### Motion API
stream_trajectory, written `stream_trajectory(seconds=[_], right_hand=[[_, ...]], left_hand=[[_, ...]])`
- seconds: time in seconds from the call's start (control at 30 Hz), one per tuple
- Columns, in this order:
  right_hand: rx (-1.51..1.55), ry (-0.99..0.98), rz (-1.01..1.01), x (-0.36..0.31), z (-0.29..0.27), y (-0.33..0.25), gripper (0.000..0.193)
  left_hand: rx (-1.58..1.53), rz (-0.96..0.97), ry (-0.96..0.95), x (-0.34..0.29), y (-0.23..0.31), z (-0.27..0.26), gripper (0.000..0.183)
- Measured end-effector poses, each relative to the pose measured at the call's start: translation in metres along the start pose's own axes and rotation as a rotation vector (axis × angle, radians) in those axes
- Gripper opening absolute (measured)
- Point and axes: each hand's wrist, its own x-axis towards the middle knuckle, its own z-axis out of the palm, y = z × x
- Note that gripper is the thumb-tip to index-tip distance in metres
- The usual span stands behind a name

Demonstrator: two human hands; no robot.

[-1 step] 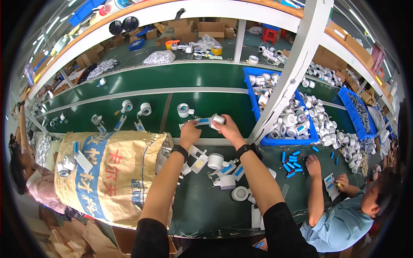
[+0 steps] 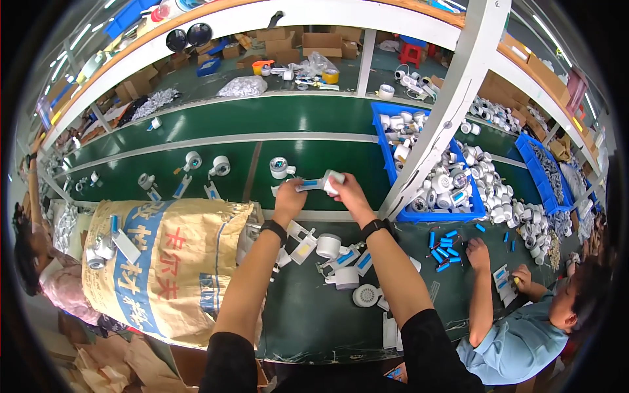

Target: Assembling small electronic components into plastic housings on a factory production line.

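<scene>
Above the near edge of the green belt, my two hands hold one half-built white device (image 2: 333, 181) with a round head and an open handle showing a blue battery. My left hand (image 2: 289, 200) is closed on the handle end, and my right hand (image 2: 350, 197) grips the round head. Just beyond my left hand sits another round-headed unit (image 2: 280, 168) on the belt. Below my hands, between my forearms, lie white round housings (image 2: 329, 246), handle pieces with blue batteries (image 2: 342, 260) and a perforated round cap (image 2: 365, 295).
A large printed sack (image 2: 177, 262) lies left of my left arm. Blue crates of white parts (image 2: 436, 213) stand right, behind a white post (image 2: 452, 98). At right, a co-worker's hand (image 2: 477, 253) is near loose blue batteries (image 2: 443, 249). Another person is at far left.
The round head of the device has tilted and shifted slightly up in my right hand. My left hand has barely moved.
</scene>
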Motion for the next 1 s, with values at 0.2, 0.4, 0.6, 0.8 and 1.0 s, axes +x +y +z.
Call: stream_trajectory(seconds=[0.2,0.4,0.6,0.8,1.0], right_hand=[[0.403,-0.150,0.095,0.034,-0.027,0.019,0.041],[0.360,-0.031,0.107,0.047,-0.019,0.016,0.042],[-0.010,-0.037,-0.043,0.050,-0.003,0.024,0.066],[-0.111,0.270,0.041,0.104,-0.015,0.057,0.018],[-0.048,0.238,0.044,0.095,0.003,0.059,0.015]], left_hand=[[-0.131,0.548,0.056,0.009,0.059,0.001,0.077],[-0.438,0.093,-0.196,0.046,0.064,-0.002,0.065],[-0.081,0.039,-0.009,0.085,0.061,0.010,0.078],[-0.043,0.094,-0.072,0.096,0.042,0.031,0.072],[0.183,0.271,-0.315,0.069,0.015,0.002,0.046]])
